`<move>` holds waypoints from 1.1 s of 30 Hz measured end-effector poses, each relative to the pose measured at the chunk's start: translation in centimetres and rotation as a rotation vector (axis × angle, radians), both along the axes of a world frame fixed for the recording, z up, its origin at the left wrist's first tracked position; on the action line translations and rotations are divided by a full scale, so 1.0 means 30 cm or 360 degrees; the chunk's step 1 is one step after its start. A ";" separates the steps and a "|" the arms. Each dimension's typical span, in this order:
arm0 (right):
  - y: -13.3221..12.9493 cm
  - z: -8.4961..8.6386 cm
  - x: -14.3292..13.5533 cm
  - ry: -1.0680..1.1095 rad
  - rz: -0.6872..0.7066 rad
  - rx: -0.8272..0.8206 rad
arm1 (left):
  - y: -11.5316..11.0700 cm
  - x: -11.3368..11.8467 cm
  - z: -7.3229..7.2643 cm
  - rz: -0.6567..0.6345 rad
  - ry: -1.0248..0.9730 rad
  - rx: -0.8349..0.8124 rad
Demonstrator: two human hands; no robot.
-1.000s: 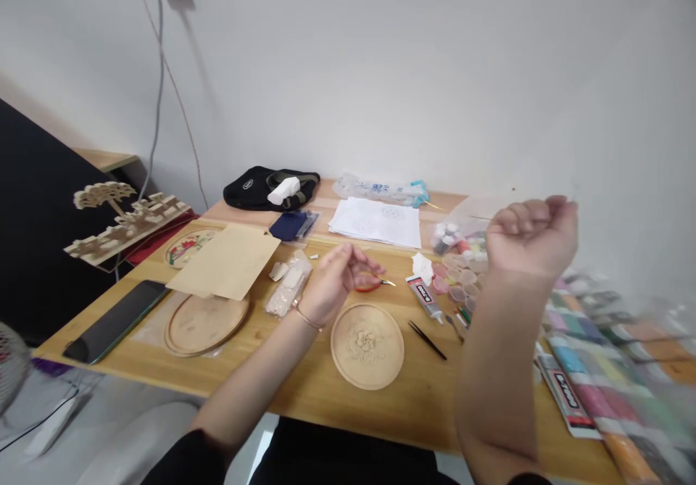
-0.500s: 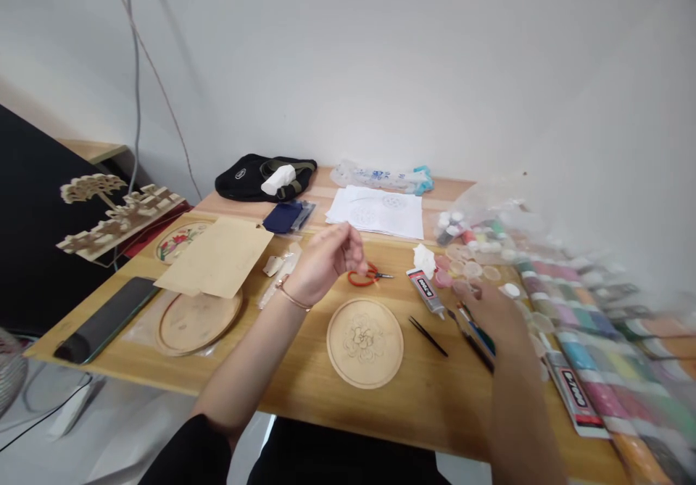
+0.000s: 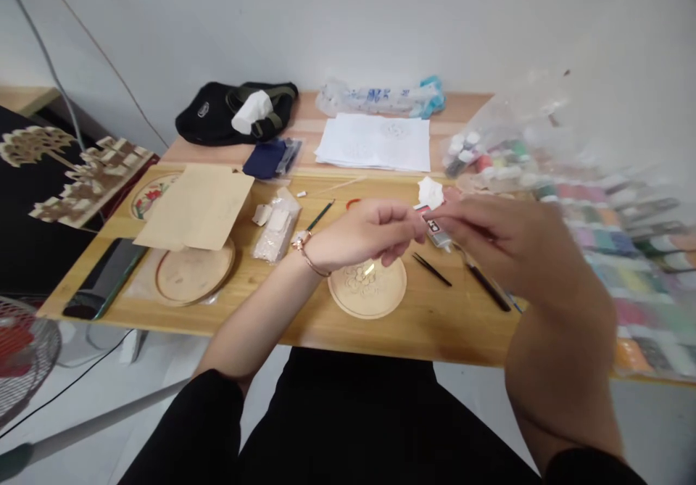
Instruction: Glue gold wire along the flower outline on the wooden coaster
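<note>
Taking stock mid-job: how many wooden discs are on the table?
3: line-drawn disc at centre, front-left disc partly under the brown sheet, colourful disc beyond that sheet. More may be hidden.

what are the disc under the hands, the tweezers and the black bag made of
Disc: probably wood, smooth and fairly matte, going by its pale tan colour; any varnish is hard to judge.
Tweezers: perhaps dark-coated metal, from the thin, straight arms, though plastic is possible.
Black bag: likely soft fabric with a dull finish, judging by its rounded, slack outline.
</note>
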State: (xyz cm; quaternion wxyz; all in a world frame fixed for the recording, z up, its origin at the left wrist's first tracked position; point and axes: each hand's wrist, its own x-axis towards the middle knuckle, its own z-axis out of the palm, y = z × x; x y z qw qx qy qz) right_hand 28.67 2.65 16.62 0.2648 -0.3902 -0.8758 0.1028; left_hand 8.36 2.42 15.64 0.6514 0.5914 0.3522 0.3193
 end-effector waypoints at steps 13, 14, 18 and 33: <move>-0.083 -0.235 0.054 -0.0409 0.0082 -0.0961 | -0.258 -0.055 -0.286 -0.0004 0.1237 0.1379; -0.100 -0.264 0.056 -0.0426 0.0164 -0.1049 | -0.295 -0.060 -0.311 -0.0015 0.1252 0.1403; -0.176 -0.339 0.057 -0.0438 0.0260 -0.1245 | -0.406 -0.084 -0.391 0.0115 0.1315 0.1479; -0.322 -0.377 -0.134 0.0000 0.0190 0.0200 | -0.435 -0.042 -0.427 0.0484 0.1467 0.1608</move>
